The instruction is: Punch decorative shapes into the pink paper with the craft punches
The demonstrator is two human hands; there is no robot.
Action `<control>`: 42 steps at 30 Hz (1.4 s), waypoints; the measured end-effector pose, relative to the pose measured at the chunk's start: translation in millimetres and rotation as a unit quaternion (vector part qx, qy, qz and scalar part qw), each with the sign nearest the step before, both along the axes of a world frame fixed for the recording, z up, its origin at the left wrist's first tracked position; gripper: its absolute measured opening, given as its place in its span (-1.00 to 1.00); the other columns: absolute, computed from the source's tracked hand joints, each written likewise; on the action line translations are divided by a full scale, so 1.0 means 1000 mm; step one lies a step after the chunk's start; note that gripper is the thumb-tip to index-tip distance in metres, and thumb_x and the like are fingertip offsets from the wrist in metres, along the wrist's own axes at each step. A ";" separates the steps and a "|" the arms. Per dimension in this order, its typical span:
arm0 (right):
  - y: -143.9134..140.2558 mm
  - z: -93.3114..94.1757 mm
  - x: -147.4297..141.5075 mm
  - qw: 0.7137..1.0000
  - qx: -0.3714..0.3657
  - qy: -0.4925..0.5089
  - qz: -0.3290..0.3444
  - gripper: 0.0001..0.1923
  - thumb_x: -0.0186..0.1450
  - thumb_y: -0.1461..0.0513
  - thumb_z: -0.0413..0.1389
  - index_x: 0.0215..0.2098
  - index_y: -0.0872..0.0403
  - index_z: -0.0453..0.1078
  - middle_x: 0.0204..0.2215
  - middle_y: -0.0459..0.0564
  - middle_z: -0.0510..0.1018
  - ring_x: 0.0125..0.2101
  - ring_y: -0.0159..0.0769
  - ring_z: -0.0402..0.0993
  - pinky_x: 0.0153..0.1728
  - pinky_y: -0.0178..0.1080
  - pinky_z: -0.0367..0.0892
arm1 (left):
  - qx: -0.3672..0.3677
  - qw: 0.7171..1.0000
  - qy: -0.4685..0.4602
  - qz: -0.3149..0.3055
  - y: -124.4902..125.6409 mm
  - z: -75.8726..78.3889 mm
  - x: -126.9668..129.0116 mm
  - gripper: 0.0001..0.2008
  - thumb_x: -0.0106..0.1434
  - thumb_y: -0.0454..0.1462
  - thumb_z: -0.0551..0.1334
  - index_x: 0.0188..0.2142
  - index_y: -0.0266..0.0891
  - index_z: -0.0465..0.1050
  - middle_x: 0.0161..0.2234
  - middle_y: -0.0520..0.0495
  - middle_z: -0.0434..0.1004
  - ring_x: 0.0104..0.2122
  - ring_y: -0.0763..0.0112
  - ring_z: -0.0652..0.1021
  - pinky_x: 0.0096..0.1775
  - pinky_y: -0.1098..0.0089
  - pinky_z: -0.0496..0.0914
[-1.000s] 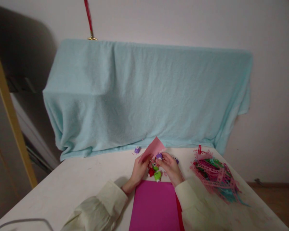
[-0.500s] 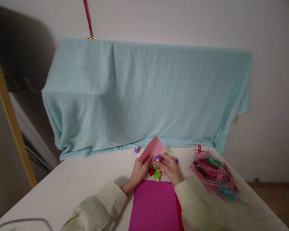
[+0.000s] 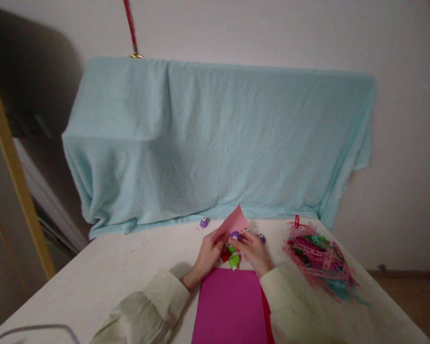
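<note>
My left hand (image 3: 207, 254) is closed on a pink sheet of paper (image 3: 233, 222), which is tilted up above the table. At the sheet's lower right edge a row of small punched holes shows. My right hand (image 3: 252, 249) grips a small purple craft punch (image 3: 235, 235) at that edge. Beneath my hands lie a green craft punch (image 3: 234, 260) and a red one (image 3: 225, 255), partly hidden by my fingers. Stacked in front of me are a magenta sheet (image 3: 231, 306) and, under it, a red sheet (image 3: 267, 319).
A tangled heap of punched paper strips (image 3: 322, 263) lies on the right of the white table (image 3: 139, 267). Purple punches stand at the back left (image 3: 204, 222) and beyond my right hand (image 3: 261, 237). A light blue cloth (image 3: 229, 143) hangs behind. A grey cable (image 3: 39, 327) curves at the lower left.
The pink sheet has shifted to the right through the purple punch, and its holed edge shows more. Both hands stay nearly in place.
</note>
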State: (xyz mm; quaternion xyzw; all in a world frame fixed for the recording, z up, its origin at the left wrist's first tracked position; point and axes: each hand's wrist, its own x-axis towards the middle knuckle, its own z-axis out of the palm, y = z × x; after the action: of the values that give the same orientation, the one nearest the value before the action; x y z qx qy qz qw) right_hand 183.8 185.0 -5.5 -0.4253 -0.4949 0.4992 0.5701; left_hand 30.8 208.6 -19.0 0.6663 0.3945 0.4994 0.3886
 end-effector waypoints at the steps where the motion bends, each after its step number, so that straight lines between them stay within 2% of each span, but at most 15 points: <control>1: 0.000 0.000 0.000 1.000 -0.003 0.005 0.004 -0.53 -0.09 -0.01 0.37 -0.34 0.12 0.47 -0.40 0.04 0.58 -0.32 -0.14 0.52 -0.37 -0.25 0.40 | -0.005 1.000 0.003 0.000 0.001 -0.001 0.000 -0.73 0.28 -0.14 0.13 -0.35 -0.32 0.44 -0.43 -0.03 0.46 -0.42 0.41 0.41 -0.33 0.46 0.28; 5: 0.001 -0.002 0.000 0.999 -0.008 0.025 0.020 -0.58 -0.05 0.06 0.38 -0.30 0.10 0.47 -0.37 0.01 0.58 -0.28 -0.17 0.52 -0.34 -0.28 0.39 | -0.025 1.000 -0.003 -0.001 0.002 -0.006 0.000 -0.70 0.27 -0.11 0.13 -0.37 -0.32 0.41 -0.52 0.01 0.39 -0.49 0.45 0.37 -0.43 0.48 0.24; 15: 0.003 -0.006 0.001 0.999 -0.008 0.026 0.024 -0.63 0.00 0.10 0.35 -0.29 0.11 0.47 -0.36 0.01 0.56 -0.29 -0.20 0.48 -0.36 -0.30 0.35 | -0.042 0.999 -0.011 -0.017 0.004 -0.010 0.002 -0.70 0.26 -0.09 0.13 -0.39 -0.31 0.39 -0.55 0.05 0.33 -0.54 0.48 0.34 -0.49 0.51 0.20; 18: 0.003 -0.008 0.002 1.000 -0.011 0.012 0.010 -0.70 0.02 0.10 0.33 -0.37 0.11 0.47 -0.48 -0.06 0.52 -0.47 -0.32 0.42 -0.50 -0.36 0.27 | -0.038 0.999 -0.002 -0.018 0.003 -0.009 0.002 -0.69 0.27 -0.09 0.13 -0.42 -0.31 0.38 -0.57 0.05 0.33 -0.55 0.48 0.34 -0.48 0.51 0.21; 21: 0.004 -0.011 0.002 0.999 -0.026 0.013 -0.015 -0.73 0.03 0.10 0.33 -0.49 0.12 0.43 -0.66 -0.17 0.39 -0.68 -0.47 0.20 -0.67 -0.40 0.06 | -0.021 0.999 0.010 -0.022 0.002 -0.008 0.003 -0.70 0.26 -0.11 0.13 -0.40 -0.32 0.41 -0.53 0.02 0.39 -0.52 0.46 0.37 -0.46 0.50 0.23; 25: 0.004 -0.014 0.001 0.998 -0.051 0.033 -0.029 -0.70 0.02 0.09 0.33 -0.56 0.12 0.38 -0.74 -0.22 0.27 -0.73 -0.52 0.07 -0.72 -0.39 -0.09 | -0.034 0.998 0.035 -0.037 0.000 -0.010 0.003 -0.67 0.28 -0.11 0.09 -0.44 -0.31 0.40 -0.57 0.03 0.41 -0.55 0.47 0.38 -0.48 0.52 0.22; 31: 0.002 -0.009 0.002 0.999 -0.041 0.033 -0.004 -0.73 0.03 0.09 0.33 -0.49 0.12 0.44 -0.67 -0.19 0.33 -0.71 -0.53 0.08 -0.71 -0.38 -0.08 | -0.070 0.996 0.054 -0.029 0.001 -0.014 0.003 -0.49 0.29 0.03 0.04 -0.54 -0.34 0.40 -0.64 0.01 0.38 -0.60 0.46 0.37 -0.54 0.51 0.18; 35: 0.004 -0.010 0.005 0.999 -0.033 0.019 0.003 -0.71 0.04 0.06 0.32 -0.49 0.11 0.44 -0.70 -0.20 0.29 -0.72 -0.52 0.07 -0.71 -0.38 -0.09 | -0.072 0.996 0.040 -0.020 -0.001 -0.012 0.002 -0.46 0.27 0.06 0.04 -0.55 -0.35 0.39 -0.65 0.01 0.36 -0.61 0.47 0.35 -0.55 0.51 0.16; 38: 0.006 -0.015 0.007 0.998 -0.054 -0.010 0.007 -0.66 0.05 0.01 0.30 -0.48 0.12 0.43 -0.74 -0.20 0.26 -0.72 -0.50 0.06 -0.72 -0.38 -0.11 | -0.077 0.996 0.037 -0.018 -0.001 -0.010 0.002 -0.47 0.26 0.07 0.06 -0.57 -0.34 0.36 -0.66 0.02 0.33 -0.62 0.48 0.33 -0.56 0.51 0.15; 42: 0.006 -0.017 0.007 0.997 -0.059 -0.005 0.044 -0.63 0.09 -0.02 0.27 -0.40 0.12 0.41 -0.65 -0.18 0.32 -0.67 -0.50 0.13 -0.67 -0.40 -0.03 | -0.074 0.997 0.033 -0.010 0.001 -0.011 0.002 -0.50 0.26 0.05 0.08 -0.54 -0.34 0.36 -0.65 0.04 0.29 -0.61 0.50 0.30 -0.56 0.52 0.12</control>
State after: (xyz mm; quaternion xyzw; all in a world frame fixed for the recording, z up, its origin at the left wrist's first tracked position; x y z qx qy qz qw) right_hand 190.7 190.6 -22.7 -0.4381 -0.4856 0.5503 0.5190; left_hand 32.5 209.4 -30.1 0.6557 0.4362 0.4426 0.4288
